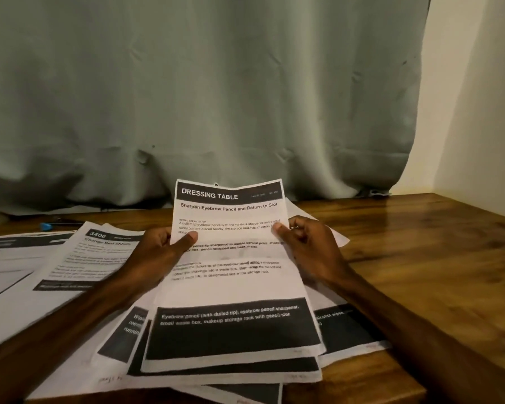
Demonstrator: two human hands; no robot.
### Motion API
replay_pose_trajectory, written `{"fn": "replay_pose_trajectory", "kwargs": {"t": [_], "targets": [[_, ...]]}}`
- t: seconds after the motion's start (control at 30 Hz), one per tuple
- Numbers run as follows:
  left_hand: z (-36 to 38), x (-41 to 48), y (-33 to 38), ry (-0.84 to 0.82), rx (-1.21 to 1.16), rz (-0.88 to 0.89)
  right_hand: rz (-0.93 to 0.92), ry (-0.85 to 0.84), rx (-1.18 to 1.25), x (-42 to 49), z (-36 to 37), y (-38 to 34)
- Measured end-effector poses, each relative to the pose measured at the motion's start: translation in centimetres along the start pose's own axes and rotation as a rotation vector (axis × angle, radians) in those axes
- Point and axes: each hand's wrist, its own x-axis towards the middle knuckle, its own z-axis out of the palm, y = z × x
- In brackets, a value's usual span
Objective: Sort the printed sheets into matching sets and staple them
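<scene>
White printed sheet headed DRESSING TABLE being held tilted over pile of printed sheets on brown wooden worktop, left grip and right grip being clamped on its side edges. Title should be matched first, edges squared before stapling.

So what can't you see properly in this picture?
Head view:
- Small blue-tipped object at the wooden table's back left: dim, blurred; pen or stapler unclear.
- White printed sheets underneath: covered by the held white "Dressing Table" sheet.
- White "3406" sheet: small print blurred.
- Leftmost white sheet: cut by the frame's left edge.
</scene>
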Motion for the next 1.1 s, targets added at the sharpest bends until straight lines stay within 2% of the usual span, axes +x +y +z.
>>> {"fn": "replay_pose_trajectory", "kwargs": {"t": [0.07, 0.13, 0.2, 0.27, 0.4, 0.63, 0.77, 0.93, 1.0, 1.1], "targets": [[-0.6, 0.3, -0.1, 0.034, 0.036, -0.004, -0.023, 0.086, -0.125, 0.7, -1.2, 0.6], [-1.3, 0.6, -0.1, 0.071, 0.048, 0.000, -0.028, 0.170, -0.410, 1.3, -3.2, 1.6], [-1.7, 0.8, -0.1, 0.095, 0.037, 0.014, 0.053, 0.156, -0.609, 1.3, -5.0, 2.7], [-1.9, 1.0, -0.2, 0.105, 0.016, 0.022, 0.148, 0.074, -0.678, 1.1, -5.7, 3.7], [-1.8, 1.1, -0.2, 0.099, -0.014, 0.033, 0.278, -0.109, -0.687, 0.8, -5.3, 3.8], [-2.3, 1.5, -0.6, 0.083, -0.052, 0.035, 0.278, -0.027, -0.572, 1.0, -5.4, 4.0], [-2.3, 1.6, -0.7, 0.081, -0.057, 0.041, 0.185, 0.078, -0.466, 0.8, -5.5, 3.7], [-2.5, 1.7, -0.8, 0.082, -0.043, 0.050, 0.040, 0.101, -0.556, 0.5, -5.7, 2.9], [-2.6, 1.7, -0.8, 0.078, -0.037, 0.052, -0.049, 0.228, -0.513, 0.4, -6.0, 2.5], [-2.6, 1.7, -1.0, 0.085, -0.038, 0.050, -0.084, 0.537, -0.425, 0.7, -7.0, 1.9]]}}
